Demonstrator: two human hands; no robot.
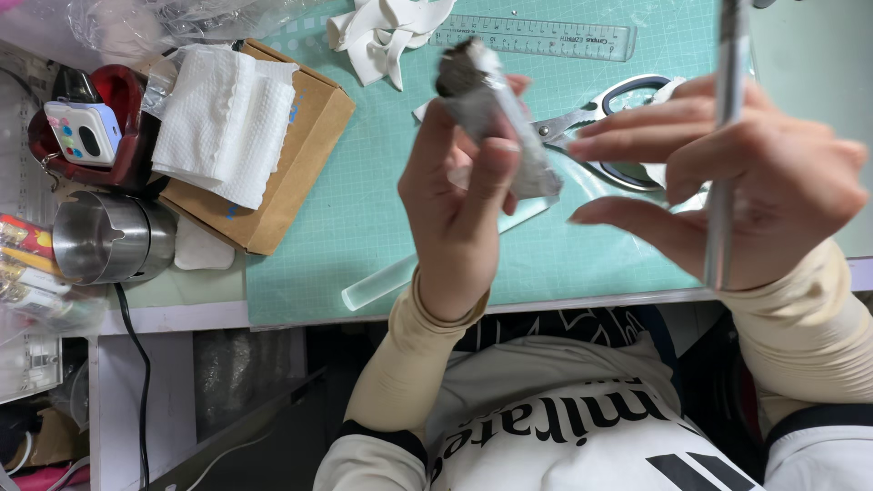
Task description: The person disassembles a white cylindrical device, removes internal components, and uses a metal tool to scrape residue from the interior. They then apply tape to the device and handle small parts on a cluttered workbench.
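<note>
A small dark lump wrapped in clear film and whitish tissue (486, 109) was held up above the green cutting mat (364, 209) by the left hand (459, 195), whose thumb and fingers were closed around the lower part of the wrap; the dark end stuck out of the grip toward 11 o'clock, and the long axis of the bundle ran from about 11 to 5 o'clock. From the right hand (755, 182) the bundle lay at roughly 9 o'clock, near but not touching. A thin silvery rod (725, 136) was gripped in the right hand, standing nearly upright from 12 to 6 o'clock, with the index and middle fingers stretched out toward the bundle and the remaining fingers curled about the rod. The left hand was plainly the nearer, being already on the bundle. Under and behind the hands, scissors (600, 123) lay on the mat, a clear ruler (536, 36) was set along its far edge at 12 o'clock, and a clear plastic rod (391, 277) rested at 7 o'clock of the left hand. At 9 to 10 o'clock, well apart, a cardboard box (300, 155) bearing a folded paper towel (223, 118) stood, with a metal cup (109, 236) just beyond it. Open mat was seen between the box and the left hand.
</note>
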